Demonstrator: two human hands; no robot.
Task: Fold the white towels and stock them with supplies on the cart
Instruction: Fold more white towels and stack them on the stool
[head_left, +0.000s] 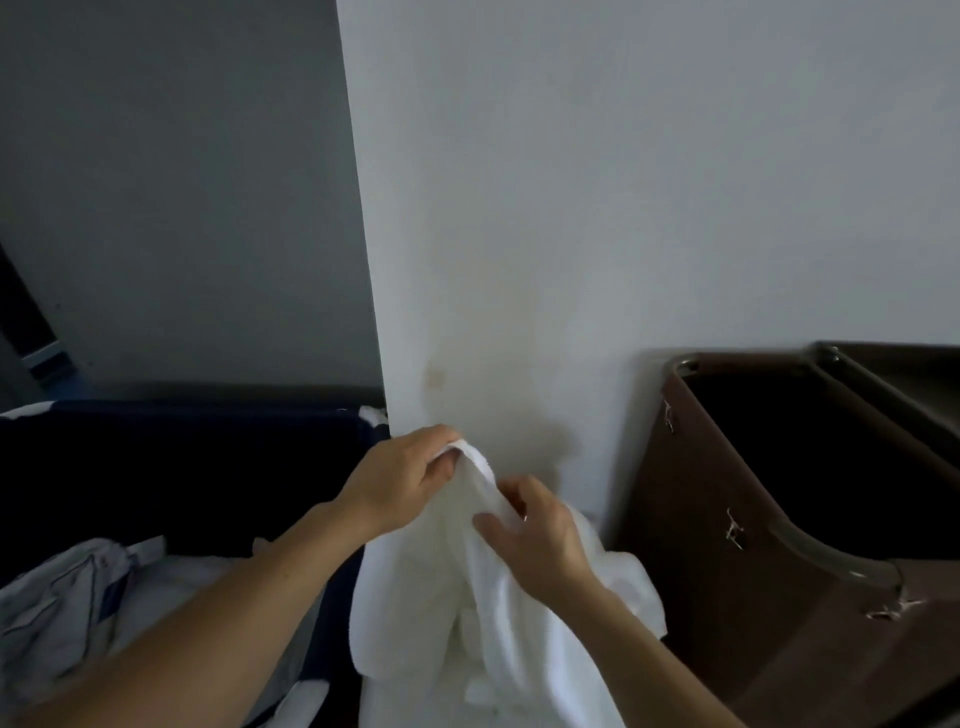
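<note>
A white towel (441, 587) hangs bunched in front of me, low in the middle of the head view. My left hand (400, 483) pinches its top edge between thumb and fingers, holding it up against the wall corner. Just below and to the right, my right hand (535, 530) grips a fold of the same towel, fingers curled into the cloth. The towel's lower part drapes down out of sight at the bottom edge.
A brown fabric bin (779, 519) with a dark open mouth stands at the right against the white wall (571, 208). At the left a dark navy bin (182, 467) holds pale crumpled linen (67, 613). A wall corner runs down the middle.
</note>
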